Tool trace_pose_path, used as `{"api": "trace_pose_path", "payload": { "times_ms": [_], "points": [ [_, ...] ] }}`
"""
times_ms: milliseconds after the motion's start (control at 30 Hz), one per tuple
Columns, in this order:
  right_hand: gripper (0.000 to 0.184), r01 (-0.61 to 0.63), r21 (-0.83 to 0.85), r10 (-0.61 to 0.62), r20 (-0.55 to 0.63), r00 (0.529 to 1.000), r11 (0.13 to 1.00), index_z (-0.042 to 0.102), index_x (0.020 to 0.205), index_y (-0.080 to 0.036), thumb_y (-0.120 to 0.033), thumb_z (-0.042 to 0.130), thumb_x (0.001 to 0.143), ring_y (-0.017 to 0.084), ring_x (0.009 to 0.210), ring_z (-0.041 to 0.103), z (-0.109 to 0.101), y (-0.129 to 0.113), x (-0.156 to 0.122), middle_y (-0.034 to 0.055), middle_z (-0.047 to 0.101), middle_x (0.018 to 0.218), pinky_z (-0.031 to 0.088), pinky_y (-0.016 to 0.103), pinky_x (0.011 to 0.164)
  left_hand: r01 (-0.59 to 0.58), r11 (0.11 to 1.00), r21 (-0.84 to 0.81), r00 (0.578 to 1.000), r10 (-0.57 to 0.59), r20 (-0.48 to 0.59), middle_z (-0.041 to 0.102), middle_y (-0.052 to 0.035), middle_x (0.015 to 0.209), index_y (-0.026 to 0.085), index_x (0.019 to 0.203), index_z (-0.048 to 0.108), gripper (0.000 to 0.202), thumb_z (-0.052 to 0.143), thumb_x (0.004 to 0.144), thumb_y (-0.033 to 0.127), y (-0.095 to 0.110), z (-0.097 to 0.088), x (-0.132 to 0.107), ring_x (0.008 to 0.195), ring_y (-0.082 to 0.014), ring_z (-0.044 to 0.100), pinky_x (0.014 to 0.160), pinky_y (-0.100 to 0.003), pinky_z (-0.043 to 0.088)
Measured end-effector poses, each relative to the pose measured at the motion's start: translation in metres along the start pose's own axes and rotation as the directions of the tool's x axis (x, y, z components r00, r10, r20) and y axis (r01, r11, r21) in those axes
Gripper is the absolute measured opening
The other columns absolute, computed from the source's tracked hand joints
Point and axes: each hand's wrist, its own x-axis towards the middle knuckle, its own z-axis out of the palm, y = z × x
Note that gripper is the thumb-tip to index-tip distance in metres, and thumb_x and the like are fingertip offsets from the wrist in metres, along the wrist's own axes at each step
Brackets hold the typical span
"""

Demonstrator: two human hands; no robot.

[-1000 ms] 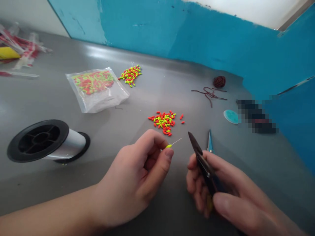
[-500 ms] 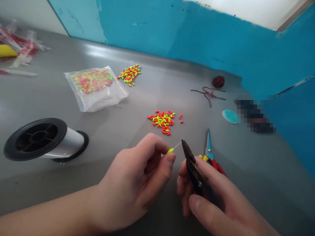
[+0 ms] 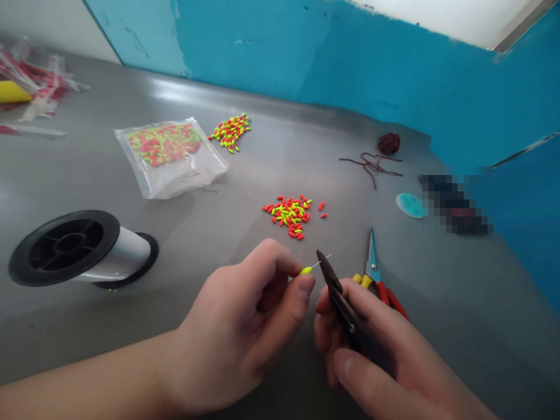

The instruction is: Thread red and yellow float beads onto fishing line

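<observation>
A grey bench (image 3: 280, 154) runs back to a blue-painted wall (image 3: 350, 64), and the work sits at its near edge. On the left lies a large black-flanged spool of clear line (image 3: 116, 254), on its side. Farther back are a clear plastic bag (image 3: 170, 158) packed with red and yellow-green beads and, just beside it, a loose heap of the same beads (image 3: 230, 133). A second loose heap (image 3: 289, 216) lies nearer the hands, with a few red strays off to its right. Red-and-clear plastic strips (image 3: 32, 87) and a yellow object (image 3: 13, 92) sit in the far left corner. To the right are a tangle of dark brown cord (image 3: 371, 165) with its small ball (image 3: 389, 143), a round teal disc (image 3: 410, 205) and a pixelated patch that cannot be made out. Red-handled scissors (image 3: 378, 280) lie closed, blue blades pointing away.

Nearly all the beads lie loose or bagged; only one is in hand, and it appears to sit on a short length of clear line (image 3: 322, 260).

The left hand (image 3: 236, 321) is curled tight, thumb and forefinger pinching that yellow-green bead (image 3: 306, 270) and the line, whose free end pokes past it. The right hand (image 3: 354, 344) is closed around a dark narrow-nosed tool (image 3: 339, 297), probably small pliers. Its tip crosses the line in view, just past the bead; whether they touch cannot be told.
</observation>
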Motion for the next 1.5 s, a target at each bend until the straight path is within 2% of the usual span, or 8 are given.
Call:
{"api": "trace_pose_path", "payload": {
  "times_ms": [167,333,533,767,933,1100,1200,1500],
  "points": [
    [0.008,0.061,-0.075,-0.056,0.056,0.997,0.995,0.058,0.093,-0.029,-0.022,0.061,0.093,0.019,0.061,0.058,-0.001,0.009,0.003,-0.0012,0.063,0.074,0.046,0.029,0.052,-0.021,1.0,0.013,1.0,0.02,0.019,0.053,0.0111,0.066,0.029,0.103,0.052,0.014,0.057,0.111,0.018,0.001,0.001,0.001,0.053,-0.0072,0.049,0.05,-0.017,0.04],
    [0.008,0.065,-0.095,-0.065,0.004,0.998,0.993,0.056,0.092,-0.028,-0.021,0.056,0.096,0.017,0.062,0.055,0.002,0.017,0.0,-0.0019,0.06,0.074,0.041,0.029,0.053,-0.006,1.0,-0.017,1.0,0.006,0.007,0.052,0.012,0.067,0.028,0.101,0.052,0.014,0.057,0.111,0.02,0.0,0.003,0.001,0.051,-0.0057,0.047,0.048,-0.014,0.039],
    [0.008,-0.027,-0.157,0.017,-0.066,0.998,0.987,0.058,0.085,-0.027,-0.024,0.059,0.093,0.018,0.062,0.052,0.005,0.005,0.004,-0.0024,0.056,0.068,0.038,0.029,0.055,-0.019,1.0,0.01,1.0,0.019,-0.011,0.048,0.0115,0.066,0.027,0.101,0.054,0.011,0.059,0.109,0.022,-0.002,0.004,0.002,0.052,-0.007,0.046,0.048,-0.017,0.038],
    [0.008,-0.066,-0.219,0.05,-0.077,0.996,0.974,0.056,0.084,-0.028,-0.025,0.061,0.089,0.019,0.065,0.054,0.003,0.001,0.007,-0.0023,0.056,0.07,0.041,0.031,0.058,-0.094,0.99,0.104,0.995,0.09,0.04,0.038,0.0135,0.067,0.027,0.119,0.058,0.016,0.061,0.107,0.017,0.0,0.0,0.006,0.051,-0.0052,0.037,0.047,-0.015,0.032],
    [0.007,-0.102,-0.209,0.095,-0.042,0.995,0.973,0.054,0.086,-0.028,-0.023,0.059,0.089,0.02,0.073,0.06,0.002,-0.005,0.008,-0.001,0.061,0.078,0.045,0.029,0.06,-0.096,0.988,0.12,0.994,0.09,0.055,0.045,0.0132,0.064,0.024,0.111,0.062,0.008,0.058,0.108,0.018,0.001,-0.003,0.008,0.049,-0.0052,0.04,0.047,-0.016,0.033],
    [0.013,-0.145,-0.174,0.139,-0.045,0.989,0.974,0.052,0.08,-0.028,-0.026,0.064,0.085,0.018,0.063,0.053,0.002,-0.009,0.009,-0.003,0.055,0.07,0.042,0.029,0.055,-0.115,0.984,0.134,0.992,0.107,0.067,0.06,0.0088,0.07,0.022,0.101,0.064,0.013,0.055,0.108,0.019,0.002,-0.005,0.014,0.055,-0.0062,0.05,0.053,-0.017,0.041],
    [0.015,-0.157,-0.122,0.153,-0.04,0.987,0.98,0.051,0.08,-0.028,-0.025,0.065,0.085,0.017,0.063,0.053,0.003,-0.007,0.009,-0.0027,0.058,0.071,0.041,0.028,0.055,-0.112,0.984,0.139,0.993,0.105,0.062,0.064,0.0073,0.072,0.022,0.093,0.061,0.017,0.054,0.108,0.019,0.004,-0.005,0.015,0.056,-0.0065,0.054,0.054,-0.018,0.043],
    [0.007,-0.222,-0.087,0.212,-0.11,0.971,0.971,0.062,0.083,-0.027,-0.022,0.066,0.084,0.02,0.073,0.062,0.004,-0.001,0.004,0.0002,0.065,0.078,0.049,0.027,0.061,-0.145,0.956,0.256,0.989,0.141,0.034,0.06,0.0086,0.066,0.022,0.089,0.064,0.019,0.057,0.107,0.02,0.003,-0.007,0.018,0.051,-0.0062,0.05,0.05,-0.017,0.039]
  ]
}}
